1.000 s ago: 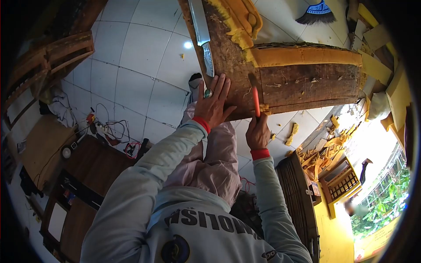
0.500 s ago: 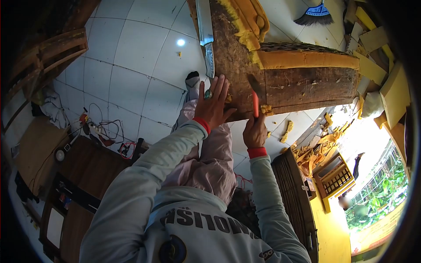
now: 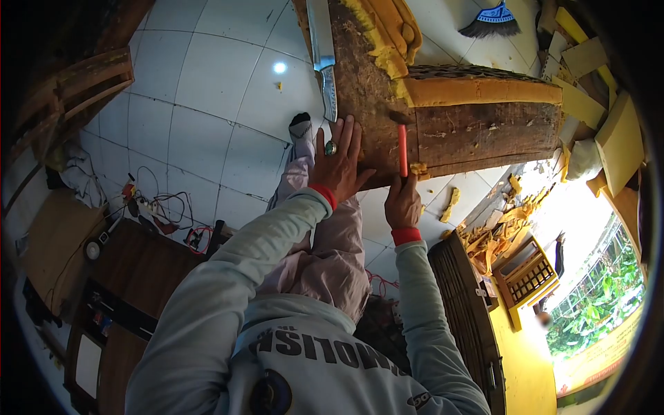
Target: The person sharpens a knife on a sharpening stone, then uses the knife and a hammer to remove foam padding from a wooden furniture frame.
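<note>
My left hand (image 3: pixel 338 160), with a ring on one finger, lies flat with its fingers spread on the near edge of a worn brown wooden piece (image 3: pixel 477 135). My right hand (image 3: pixel 403 202) is closed round the end of a red-handled tool (image 3: pixel 403 149), whose dark head is over the wood. A large knife (image 3: pixel 323 59) with a patterned handle rests along the wood's left edge, just beyond my left fingertips. Yellow foam (image 3: pixel 484 90) runs along the far side of the wood. A small foam scrap (image 3: pixel 418 168) sits beside the red handle.
Foam scraps (image 3: pixel 501 228) are heaped at the right on the tiled floor (image 3: pixel 207 76). A blue brush (image 3: pixel 492 21) lies at the top. Cables (image 3: pixel 173 207) and a brown cabinet (image 3: pixel 138 266) are at the left, a slatted dark chest (image 3: pixel 460 304) at the lower right.
The view has shifted a little. The tool's head has changed its tilt in my right hand, while my left hand has stayed on the wood.
</note>
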A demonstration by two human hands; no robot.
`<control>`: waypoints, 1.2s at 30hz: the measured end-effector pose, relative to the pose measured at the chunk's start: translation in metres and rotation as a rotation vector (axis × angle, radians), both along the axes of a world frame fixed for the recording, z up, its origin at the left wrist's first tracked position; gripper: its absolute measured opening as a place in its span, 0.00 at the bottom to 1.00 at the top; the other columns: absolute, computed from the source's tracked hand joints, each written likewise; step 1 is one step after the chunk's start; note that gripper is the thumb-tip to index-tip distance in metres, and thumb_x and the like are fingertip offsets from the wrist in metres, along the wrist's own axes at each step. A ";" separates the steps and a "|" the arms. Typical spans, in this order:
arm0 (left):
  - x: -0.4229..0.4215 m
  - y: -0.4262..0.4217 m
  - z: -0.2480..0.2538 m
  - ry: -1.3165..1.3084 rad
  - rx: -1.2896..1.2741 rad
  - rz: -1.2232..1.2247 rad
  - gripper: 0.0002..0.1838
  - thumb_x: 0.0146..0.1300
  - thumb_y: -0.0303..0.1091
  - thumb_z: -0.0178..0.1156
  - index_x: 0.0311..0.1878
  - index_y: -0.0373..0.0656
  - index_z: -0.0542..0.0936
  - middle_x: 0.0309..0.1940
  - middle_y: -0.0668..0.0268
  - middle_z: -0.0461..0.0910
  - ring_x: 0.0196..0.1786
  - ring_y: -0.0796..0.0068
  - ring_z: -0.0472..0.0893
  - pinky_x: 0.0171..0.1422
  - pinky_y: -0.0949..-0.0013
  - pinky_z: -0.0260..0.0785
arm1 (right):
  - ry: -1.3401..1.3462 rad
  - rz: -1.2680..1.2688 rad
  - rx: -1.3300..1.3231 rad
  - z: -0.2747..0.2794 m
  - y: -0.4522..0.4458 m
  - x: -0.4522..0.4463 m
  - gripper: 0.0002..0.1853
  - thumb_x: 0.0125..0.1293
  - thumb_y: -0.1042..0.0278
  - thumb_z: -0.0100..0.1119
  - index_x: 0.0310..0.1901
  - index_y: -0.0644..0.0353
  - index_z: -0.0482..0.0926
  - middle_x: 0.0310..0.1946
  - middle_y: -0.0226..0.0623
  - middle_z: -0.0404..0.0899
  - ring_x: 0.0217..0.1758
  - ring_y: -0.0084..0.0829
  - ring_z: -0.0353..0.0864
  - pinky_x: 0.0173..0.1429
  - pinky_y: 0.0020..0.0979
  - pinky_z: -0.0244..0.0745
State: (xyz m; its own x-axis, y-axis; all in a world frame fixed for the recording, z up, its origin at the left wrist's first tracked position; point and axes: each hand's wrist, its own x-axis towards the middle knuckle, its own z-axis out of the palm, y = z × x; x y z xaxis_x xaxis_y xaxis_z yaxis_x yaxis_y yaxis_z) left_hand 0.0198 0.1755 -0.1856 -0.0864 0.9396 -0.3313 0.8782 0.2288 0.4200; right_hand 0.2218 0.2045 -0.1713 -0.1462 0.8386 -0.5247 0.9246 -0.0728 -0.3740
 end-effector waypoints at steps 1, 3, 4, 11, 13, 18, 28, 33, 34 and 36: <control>0.002 -0.002 -0.001 -0.014 0.011 0.003 0.56 0.64 0.67 0.62 0.80 0.31 0.55 0.83 0.46 0.48 0.85 0.47 0.49 0.84 0.33 0.38 | 0.045 -0.009 0.056 0.005 -0.003 0.004 0.13 0.78 0.59 0.52 0.53 0.60 0.70 0.32 0.56 0.83 0.31 0.63 0.82 0.32 0.59 0.72; 0.002 0.001 -0.005 0.002 -0.022 -0.021 0.57 0.65 0.67 0.61 0.81 0.31 0.54 0.83 0.45 0.47 0.85 0.46 0.47 0.84 0.34 0.38 | 0.154 -0.016 0.185 0.006 -0.001 0.005 0.14 0.78 0.58 0.52 0.52 0.60 0.70 0.31 0.55 0.83 0.31 0.63 0.82 0.32 0.59 0.73; 0.002 -0.001 -0.004 0.010 -0.048 -0.035 0.57 0.65 0.67 0.61 0.81 0.31 0.53 0.83 0.45 0.46 0.85 0.46 0.46 0.84 0.34 0.38 | 0.118 -0.003 0.131 0.006 -0.003 0.003 0.14 0.78 0.58 0.52 0.52 0.60 0.70 0.30 0.55 0.83 0.31 0.63 0.82 0.32 0.59 0.73; 0.004 0.000 -0.007 0.014 -0.100 -0.059 0.58 0.66 0.69 0.59 0.82 0.31 0.50 0.83 0.43 0.45 0.86 0.42 0.42 0.85 0.34 0.36 | 0.149 0.000 0.136 0.007 -0.003 -0.016 0.14 0.78 0.58 0.52 0.52 0.61 0.69 0.31 0.57 0.83 0.31 0.64 0.82 0.32 0.59 0.73; 0.002 0.001 -0.007 0.003 -0.124 -0.057 0.57 0.66 0.68 0.58 0.82 0.32 0.50 0.84 0.44 0.44 0.86 0.43 0.42 0.85 0.34 0.36 | 0.042 0.005 0.020 0.005 0.008 -0.027 0.14 0.78 0.58 0.52 0.53 0.62 0.69 0.32 0.58 0.83 0.32 0.64 0.82 0.33 0.59 0.73; 0.005 0.000 -0.002 0.005 -0.174 -0.054 0.58 0.66 0.68 0.58 0.82 0.33 0.50 0.85 0.45 0.41 0.87 0.44 0.40 0.84 0.32 0.36 | 0.136 0.008 0.112 0.006 0.010 -0.029 0.14 0.78 0.57 0.53 0.51 0.61 0.69 0.32 0.58 0.82 0.34 0.63 0.82 0.35 0.58 0.73; 0.003 0.006 -0.005 -0.020 -0.200 -0.039 0.57 0.67 0.68 0.58 0.83 0.35 0.49 0.85 0.47 0.39 0.87 0.45 0.37 0.84 0.32 0.37 | 0.077 -0.010 0.045 0.004 0.026 -0.048 0.17 0.77 0.53 0.54 0.50 0.61 0.71 0.32 0.60 0.83 0.36 0.65 0.83 0.34 0.57 0.74; 0.004 0.004 -0.002 0.004 -0.202 -0.054 0.56 0.67 0.67 0.58 0.83 0.35 0.49 0.85 0.47 0.40 0.87 0.45 0.37 0.83 0.32 0.39 | 0.174 -0.035 0.128 0.002 0.031 -0.055 0.17 0.77 0.55 0.54 0.53 0.62 0.70 0.33 0.61 0.83 0.36 0.64 0.83 0.33 0.57 0.74; 0.004 0.005 -0.003 0.012 -0.193 -0.058 0.56 0.67 0.67 0.58 0.83 0.35 0.50 0.85 0.47 0.40 0.87 0.45 0.38 0.83 0.32 0.40 | 0.134 -0.015 0.116 0.001 0.036 -0.058 0.17 0.77 0.55 0.54 0.52 0.62 0.70 0.32 0.61 0.82 0.36 0.64 0.83 0.34 0.57 0.74; 0.006 0.003 -0.001 0.007 -0.176 -0.058 0.56 0.66 0.67 0.58 0.83 0.35 0.51 0.85 0.47 0.42 0.87 0.44 0.39 0.83 0.32 0.41 | 0.051 0.023 0.087 0.002 0.046 -0.065 0.16 0.77 0.57 0.55 0.52 0.62 0.69 0.32 0.60 0.82 0.36 0.64 0.83 0.34 0.57 0.74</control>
State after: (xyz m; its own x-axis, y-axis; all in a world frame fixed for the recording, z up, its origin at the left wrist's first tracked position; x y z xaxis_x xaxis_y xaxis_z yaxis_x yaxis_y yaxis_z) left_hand 0.0263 0.1782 -0.1866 -0.0369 0.8708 -0.4903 0.8949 0.2472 0.3716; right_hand 0.1573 0.2508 -0.1694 -0.1905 0.8767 -0.4416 0.9054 -0.0169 -0.4242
